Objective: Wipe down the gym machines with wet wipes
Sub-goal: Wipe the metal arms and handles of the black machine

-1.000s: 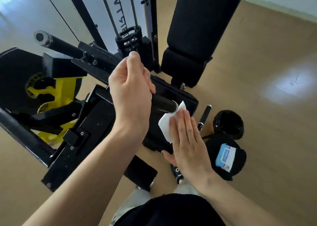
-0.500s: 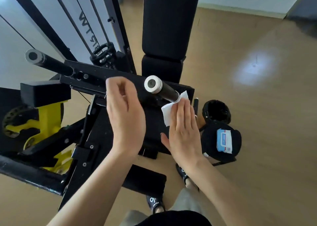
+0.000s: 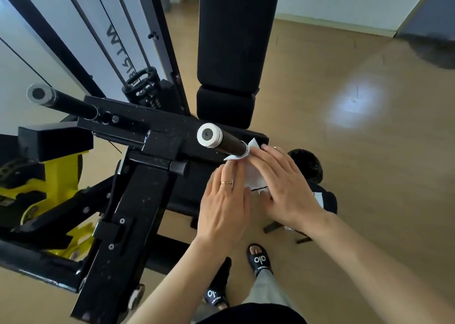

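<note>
A white wet wipe (image 3: 253, 176) lies against the base of a black handle bar (image 3: 226, 142) with a white end cap, on a black gym machine (image 3: 138, 200). My right hand (image 3: 285, 188) lies flat on the wipe with straight fingers. My left hand (image 3: 225, 203), wearing a ring, rests beside it with straight fingers touching the wipe's left edge. Part of the wipe is hidden under both hands.
A second handle bar (image 3: 59, 100) sticks out at left. A black back pad (image 3: 236, 40) stands upright behind. Yellow machine parts (image 3: 54, 176) sit at lower left. A black stool with a wipes pack (image 3: 320, 199) is partly hidden behind my right hand. My sandalled feet (image 3: 259, 259) stand on wood floor.
My left hand let go of the handle bar and came down and right beside the right hand on the wipe. The right hand stayed flat on the wipe.
</note>
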`<state>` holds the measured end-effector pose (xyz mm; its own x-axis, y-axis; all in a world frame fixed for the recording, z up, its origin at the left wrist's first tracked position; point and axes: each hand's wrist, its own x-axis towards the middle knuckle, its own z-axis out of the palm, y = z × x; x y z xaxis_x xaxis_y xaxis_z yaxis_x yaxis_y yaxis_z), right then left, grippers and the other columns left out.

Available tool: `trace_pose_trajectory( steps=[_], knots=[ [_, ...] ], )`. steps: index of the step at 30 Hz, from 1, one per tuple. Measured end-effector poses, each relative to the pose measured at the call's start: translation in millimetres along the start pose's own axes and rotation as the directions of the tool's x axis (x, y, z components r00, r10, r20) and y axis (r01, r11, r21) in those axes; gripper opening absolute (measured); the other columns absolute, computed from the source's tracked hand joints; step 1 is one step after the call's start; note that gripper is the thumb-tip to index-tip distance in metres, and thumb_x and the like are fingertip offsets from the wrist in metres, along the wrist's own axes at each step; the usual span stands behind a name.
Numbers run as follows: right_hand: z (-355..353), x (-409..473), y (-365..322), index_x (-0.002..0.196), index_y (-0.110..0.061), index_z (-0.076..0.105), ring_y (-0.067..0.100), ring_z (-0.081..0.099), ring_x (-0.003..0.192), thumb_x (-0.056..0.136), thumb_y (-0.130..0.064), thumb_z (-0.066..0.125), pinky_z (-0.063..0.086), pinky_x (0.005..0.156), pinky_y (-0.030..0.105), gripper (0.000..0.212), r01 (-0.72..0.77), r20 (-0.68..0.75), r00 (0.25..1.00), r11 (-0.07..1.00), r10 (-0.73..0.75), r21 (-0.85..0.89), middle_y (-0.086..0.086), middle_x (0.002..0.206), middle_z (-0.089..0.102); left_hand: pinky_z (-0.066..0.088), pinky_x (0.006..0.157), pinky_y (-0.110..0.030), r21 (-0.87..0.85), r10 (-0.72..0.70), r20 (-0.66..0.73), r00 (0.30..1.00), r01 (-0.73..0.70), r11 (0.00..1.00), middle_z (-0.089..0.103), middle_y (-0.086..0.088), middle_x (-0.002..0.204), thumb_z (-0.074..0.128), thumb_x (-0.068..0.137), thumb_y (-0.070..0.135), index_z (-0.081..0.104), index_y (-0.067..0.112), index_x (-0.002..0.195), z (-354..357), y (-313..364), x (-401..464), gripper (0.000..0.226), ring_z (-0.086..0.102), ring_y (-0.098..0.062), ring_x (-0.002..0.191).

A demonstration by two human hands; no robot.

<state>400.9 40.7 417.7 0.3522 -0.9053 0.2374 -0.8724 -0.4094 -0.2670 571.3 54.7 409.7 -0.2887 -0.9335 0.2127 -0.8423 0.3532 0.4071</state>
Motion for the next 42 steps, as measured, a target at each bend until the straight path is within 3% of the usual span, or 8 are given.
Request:
trace_pose_trajectory(
  steps=[8, 13, 18, 24, 27, 29, 38, 42],
  knots=[
    [-8, 27, 11, 0.147, -0.015, 0.049, 0.005, 0.023, 0.153, 0.092, -0.011, 0.046, 0.023, 0.126, 0.038, 0.055, -0.173, 0.003, 0.979, 0.815, 0.206, 0.553, -0.006, 0.159, 0.040, 0.019, 0.125, -0.046, 0.176, -0.254, -0.085, 0.963, 0.266, 0.948, 0.037, -0.018, 0.155, 0.039, 0.106, 0.039, 0.035, 0.001, 0.153, 5, 11, 20, 0.060, 0.031, -0.035, 0.147],
    [2, 44, 6, 0.155, -0.017, 0.042, 0.000, 0.020, 0.152, 0.107, -0.046, 0.025, 0.020, 0.126, 0.030, 0.059, -0.267, 0.055, 0.957, 0.791, 0.285, 0.550, -0.009, 0.163, 0.035, 0.039, 0.116, -0.050, 0.124, -0.310, -0.198, 0.930, 0.337, 0.933, 0.048, -0.020, 0.149, 0.051, 0.103, 0.023, 0.042, 0.008, 0.143, 3, 0, 46, 0.044, 0.042, -0.038, 0.139],
    [3, 47, 6, 0.152, -0.015, 0.048, -0.003, 0.032, 0.147, 0.108, -0.037, 0.024, 0.020, 0.119, 0.011, 0.055, -0.282, 0.032, 0.945, 0.758, 0.326, 0.588, -0.009, 0.157, 0.044, 0.036, 0.118, -0.044, 0.058, -0.305, -0.124, 0.944, 0.314, 0.948, 0.042, -0.010, 0.156, 0.037, 0.107, 0.029, 0.043, 0.011, 0.147, 7, 2, 35, 0.044, 0.035, -0.029, 0.145],
    [2, 48, 11, 0.146, -0.016, 0.056, -0.006, 0.041, 0.140, 0.107, -0.041, 0.023, 0.031, 0.118, 0.020, 0.057, -0.275, 0.028, 0.930, 0.643, 0.367, 0.715, -0.019, 0.145, 0.051, 0.029, 0.121, -0.039, 0.239, -0.220, -0.061, 0.974, 0.228, 0.944, 0.047, -0.016, 0.153, 0.039, 0.104, 0.032, 0.045, 0.003, 0.147, 7, -6, 16, 0.053, 0.042, -0.031, 0.143],
    [1, 49, 11, 0.143, -0.017, 0.059, -0.007, 0.044, 0.138, 0.108, -0.035, 0.027, 0.034, 0.118, 0.021, 0.052, -0.291, 0.041, 0.917, 0.597, 0.396, 0.747, -0.016, 0.143, 0.056, 0.044, 0.110, -0.041, 0.174, -0.334, -0.108, 0.936, 0.349, 0.921, 0.041, -0.016, 0.156, 0.047, 0.093, 0.025, 0.044, 0.005, 0.143, -5, -6, 41, 0.054, 0.041, -0.033, 0.140],
    [1, 50, 10, 0.142, -0.018, 0.061, -0.007, 0.045, 0.136, 0.107, -0.035, 0.028, 0.034, 0.117, 0.020, 0.051, -0.303, 0.044, 0.906, 0.573, 0.420, 0.762, -0.015, 0.143, 0.058, 0.027, 0.119, -0.035, 0.108, -0.418, -0.066, 0.906, 0.423, 0.900, 0.022, -0.014, 0.166, 0.052, 0.089, 0.025, 0.028, 0.005, 0.156, -12, -3, 53, 0.074, 0.023, -0.029, 0.151],
    [4, 51, 4, 0.137, -0.015, 0.065, -0.006, 0.048, 0.133, 0.103, -0.045, 0.026, 0.037, 0.115, 0.019, 0.059, -0.278, -0.011, 0.888, 0.556, 0.459, 0.783, -0.011, 0.139, 0.062, 0.026, 0.118, -0.029, 0.145, -0.125, 0.149, 0.981, 0.104, 0.984, 0.037, -0.003, 0.160, 0.052, 0.078, 0.021, 0.039, 0.016, 0.151, -28, -11, 37, 0.075, 0.034, -0.022, 0.146],
    [8, 53, -1, 0.132, -0.013, 0.068, -0.003, 0.053, 0.130, 0.103, -0.042, 0.028, 0.041, 0.113, 0.023, 0.057, -0.264, -0.060, 0.860, 0.541, 0.507, 0.798, -0.009, 0.134, 0.066, 0.025, 0.120, -0.027, -0.307, -0.134, 0.151, 0.979, 0.175, 0.935, 0.029, 0.012, 0.162, 0.049, 0.076, -0.002, 0.042, 0.017, 0.150, -32, -23, 54, 0.077, 0.025, -0.009, 0.150]
  ],
)
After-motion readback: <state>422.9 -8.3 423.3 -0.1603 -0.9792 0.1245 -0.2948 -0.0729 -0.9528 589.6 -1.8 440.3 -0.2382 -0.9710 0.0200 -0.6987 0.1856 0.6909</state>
